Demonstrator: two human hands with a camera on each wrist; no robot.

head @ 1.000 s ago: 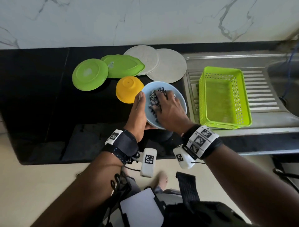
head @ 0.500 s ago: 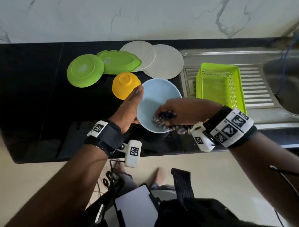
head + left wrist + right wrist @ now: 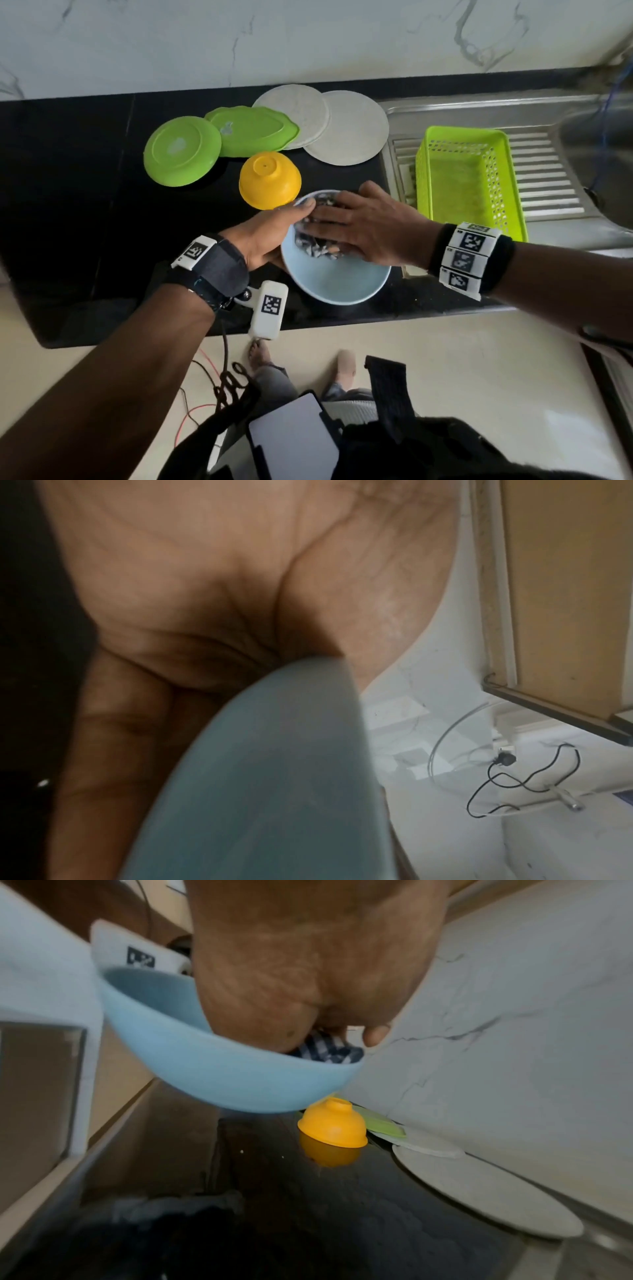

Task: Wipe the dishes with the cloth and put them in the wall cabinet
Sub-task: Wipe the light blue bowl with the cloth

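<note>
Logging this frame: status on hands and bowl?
Left hand grips blue bowl rim. Right hand presses checked cloth inside it. Bowl off the counter, nothing blocking.

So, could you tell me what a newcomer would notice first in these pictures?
Probably the light blue bowl at the counter's front edge, held by the left hand while the right hand presses a checked cloth inside it. Next come the upturned yellow bowl just behind and the lime-green basket on the sink drainboard at right.
</note>
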